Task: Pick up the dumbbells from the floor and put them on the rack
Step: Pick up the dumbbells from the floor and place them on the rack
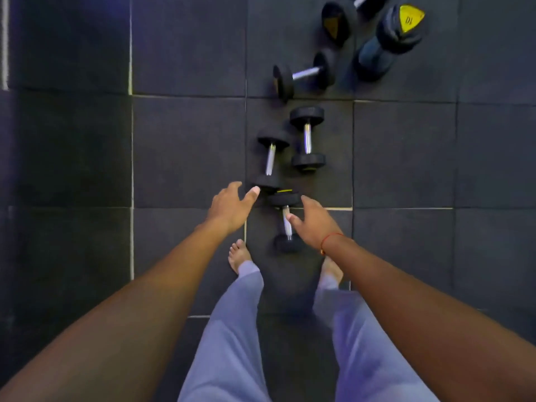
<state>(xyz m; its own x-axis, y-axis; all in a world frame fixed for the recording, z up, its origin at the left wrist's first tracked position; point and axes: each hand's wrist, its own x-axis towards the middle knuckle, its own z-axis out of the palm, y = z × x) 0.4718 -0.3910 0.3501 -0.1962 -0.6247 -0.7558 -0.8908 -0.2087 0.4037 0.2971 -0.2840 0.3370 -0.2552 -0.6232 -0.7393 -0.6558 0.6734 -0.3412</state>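
reaching down toward the floor (pixel 185 152), both bare arms are seen from above. the left hand (pixel 229 208) is spread wide with nothing in it, and its thumb tip is seen just beside the near end of the second dumbbell (pixel 269 161). the right hand (pixel 314 221) is loose too, fingers apart, and nothing is gripped by it. it is held over the shiny bar of the nearest dumbbell (pixel 285 221); whether the bar is touched cannot be told. a thin red thread (pixel 330 239) is worn on the right wrist.

the nearest dumbbell is laid on the floor between the two hands, just past the bare feet, with its bar pointing away from the person. the second dumbbell is laid just beyond it, a bit to the left, and the ends of the two look to be touching. a third dumbbell (pixel 307 139) is laid just beside the second one, on the right, and the two are almost side by side. farther away, a fourth dumbbell (pixel 303 74) is laid across, turned sideways. near the top right, two big dumbbells are found. one big dumbbell (pixel 388 39) is tilted, with a yellow badge shown on its end. the other big dumbbell (pixel 339 21) is partly cut off by the top edge.

the floor is made of dark square mats with pale lines between them. purple trousers (pixel 232 329) are worn on the legs at the bottom.
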